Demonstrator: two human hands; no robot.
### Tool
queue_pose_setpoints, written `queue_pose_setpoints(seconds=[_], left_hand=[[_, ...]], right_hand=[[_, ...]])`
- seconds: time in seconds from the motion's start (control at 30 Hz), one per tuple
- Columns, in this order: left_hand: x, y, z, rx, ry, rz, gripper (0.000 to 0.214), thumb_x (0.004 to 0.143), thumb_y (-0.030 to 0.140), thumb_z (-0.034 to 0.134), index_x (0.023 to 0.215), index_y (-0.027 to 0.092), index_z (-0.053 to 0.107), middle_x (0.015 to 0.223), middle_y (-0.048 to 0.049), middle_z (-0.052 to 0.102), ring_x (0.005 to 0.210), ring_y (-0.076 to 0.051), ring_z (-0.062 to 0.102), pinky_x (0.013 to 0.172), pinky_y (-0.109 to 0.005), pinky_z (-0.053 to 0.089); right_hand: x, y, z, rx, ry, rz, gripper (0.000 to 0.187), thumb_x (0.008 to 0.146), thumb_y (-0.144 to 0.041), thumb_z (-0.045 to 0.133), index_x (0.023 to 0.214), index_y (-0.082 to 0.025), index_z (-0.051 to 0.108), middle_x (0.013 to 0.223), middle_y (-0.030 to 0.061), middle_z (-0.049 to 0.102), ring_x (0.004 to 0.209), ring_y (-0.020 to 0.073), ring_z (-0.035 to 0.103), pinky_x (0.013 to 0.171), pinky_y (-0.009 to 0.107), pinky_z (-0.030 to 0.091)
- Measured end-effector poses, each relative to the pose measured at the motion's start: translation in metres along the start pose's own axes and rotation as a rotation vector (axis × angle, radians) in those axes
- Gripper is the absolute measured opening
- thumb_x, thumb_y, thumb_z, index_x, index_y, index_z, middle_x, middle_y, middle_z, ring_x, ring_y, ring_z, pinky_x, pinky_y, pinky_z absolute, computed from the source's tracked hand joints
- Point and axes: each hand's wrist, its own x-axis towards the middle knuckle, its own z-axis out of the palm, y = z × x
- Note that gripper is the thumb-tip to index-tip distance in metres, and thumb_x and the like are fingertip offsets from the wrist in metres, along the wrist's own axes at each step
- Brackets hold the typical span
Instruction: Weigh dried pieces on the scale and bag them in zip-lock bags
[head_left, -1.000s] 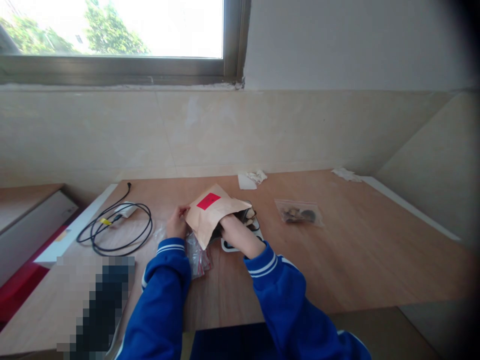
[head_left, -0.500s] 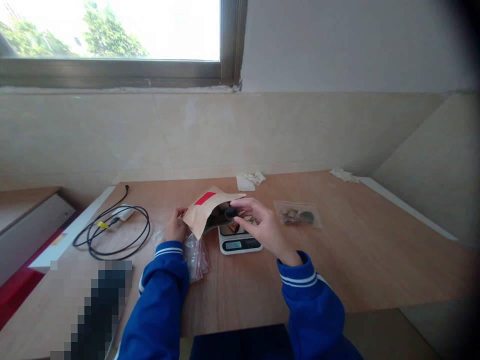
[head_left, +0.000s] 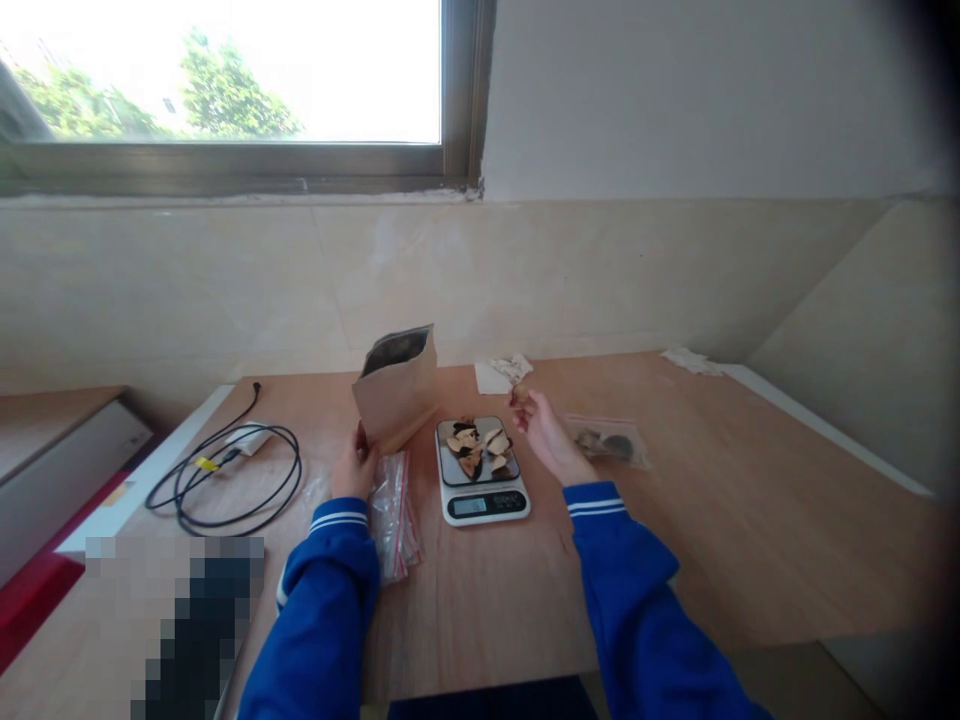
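At frame centre, the left hand (head_left: 354,468) grips the upright paper bag (head_left: 396,388) — keep it steady. The right hand (head_left: 545,432) pinches a small piece (head_left: 519,395) just right of the scale (head_left: 481,472) — best lowered gently onto the pan.

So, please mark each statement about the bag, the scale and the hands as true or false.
1. The left hand holds the brown paper bag upright. True.
2. The scale has nothing on its platform. False: several light and dark pieces lie on it.
3. The right hand pinches a small piece above the table. True.
4. The black cable lies to the right of the scale. False: it lies to the left, near the table's edge.
5. The bag's mouth is sealed. False: it stands open.
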Motion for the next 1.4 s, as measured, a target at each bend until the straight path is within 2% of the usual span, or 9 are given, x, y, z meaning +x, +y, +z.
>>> queue_pose_setpoints(seconds=[0.13,0.23,0.33,0.43,0.6,0.8,1.1,1.23,1.4], left_hand=[[0.001,-0.002,0.000,0.027,-0.022,-0.023,0.054,0.083,0.037,0.053,0.132,0.016,0.044,0.111,-0.0126,0.067,0.104,-0.028,0.063,0.086,-0.038,0.050],[0.001,-0.006,0.002,0.023,-0.031,-0.022,0.052,0.083,0.039,0.051,0.130,0.016,0.046,0.110,-0.0124,0.067,0.102,-0.026,0.064,0.085,-0.037,0.050],[0.001,-0.008,0.003,0.017,-0.032,-0.020,0.053,0.083,0.040,0.051,0.131,0.017,0.045,0.109,-0.0126,0.067,0.101,-0.026,0.065,0.085,-0.037,0.050],[0.001,-0.007,0.002,0.018,-0.027,-0.010,0.055,0.084,0.041,0.051,0.132,0.017,0.043,0.110,-0.0125,0.067,0.101,-0.026,0.064,0.085,-0.037,0.049],[-0.001,-0.001,0.000,0.038,-0.029,-0.016,0.052,0.083,0.039,0.051,0.129,0.017,0.046,0.109,-0.0120,0.067,0.102,-0.026,0.064,0.085,-0.036,0.049],[-0.001,0.003,-0.001,0.082,-0.023,-0.033,0.050,0.083,0.040,0.050,0.128,0.017,0.047,0.107,-0.0113,0.068,0.100,-0.026,0.065,0.083,-0.036,0.050],[0.001,-0.001,0.000,0.102,-0.025,-0.020,0.051,0.084,0.039,0.050,0.130,0.018,0.045,0.109,-0.0116,0.068,0.102,-0.027,0.064,0.085,-0.037,0.049],[0.000,-0.001,0.000,0.086,-0.029,-0.028,0.052,0.084,0.040,0.050,0.130,0.016,0.046,0.111,-0.0133,0.067,0.102,-0.027,0.064,0.085,-0.037,0.049],[-0.001,0.002,-0.001,0.099,-0.030,-0.026,0.051,0.084,0.037,0.051,0.131,0.019,0.045,0.108,-0.0099,0.068,0.098,-0.025,0.065,0.083,-0.036,0.049]], right_hand=[[0.025,0.011,0.007,-0.278,-0.051,-0.019,0.044,0.078,-0.063,0.050,0.068,-0.021,0.055,0.056,-0.0012,0.055,0.046,0.0111,0.042,0.043,0.025,0.030],[0.044,0.021,0.014,-0.478,-0.134,-0.062,0.052,0.078,-0.070,0.043,0.064,-0.021,0.053,0.053,-0.0011,0.052,0.048,0.0135,0.047,0.049,0.027,0.035],[0.054,0.029,0.023,-0.579,-0.238,-0.094,0.055,0.084,-0.068,0.034,0.071,-0.019,0.055,0.065,0.0038,0.062,0.063,0.0174,0.058,0.062,0.030,0.044],[0.053,0.033,0.030,-0.715,-0.301,-0.146,0.052,0.090,-0.060,0.029,0.082,-0.018,0.058,0.084,0.0074,0.068,0.081,0.0188,0.062,0.076,0.030,0.045],[0.043,0.031,0.031,-0.944,-0.365,-0.191,0.044,0.095,-0.049,0.028,0.090,-0.017,0.058,0.093,0.0083,0.068,0.088,0.0176,0.061,0.079,0.027,0.043],[0.037,0.024,0.018,-1.028,-0.291,-0.227,0.033,0.096,-0.037,0.036,0.079,-0.018,0.057,0.082,0.0087,0.067,0.075,0.0165,0.059,0.070,0.025,0.039],[0.024,0.021,0.017,-0.862,-0.360,-0.254,0.039,0.094,-0.047,0.036,0.081,-0.019,0.059,0.080,0.0033,0.065,0.076,0.0162,0.059,0.068,0.025,0.039],[0.021,0.016,0.016,-0.885,-0.326,-0.302,0.038,0.093,-0.046,0.037,0.076,-0.019,0.057,0.076,0.0023,0.063,0.073,0.0158,0.056,0.067,0.025,0.037],[0.014,0.010,0.016,-0.840,-0.270,-0.328,0.040,0.093,-0.049,0.035,0.072,-0.020,0.054,0.068,-0.0006,0.058,0.065,0.0149,0.053,0.062,0.024,0.036]])
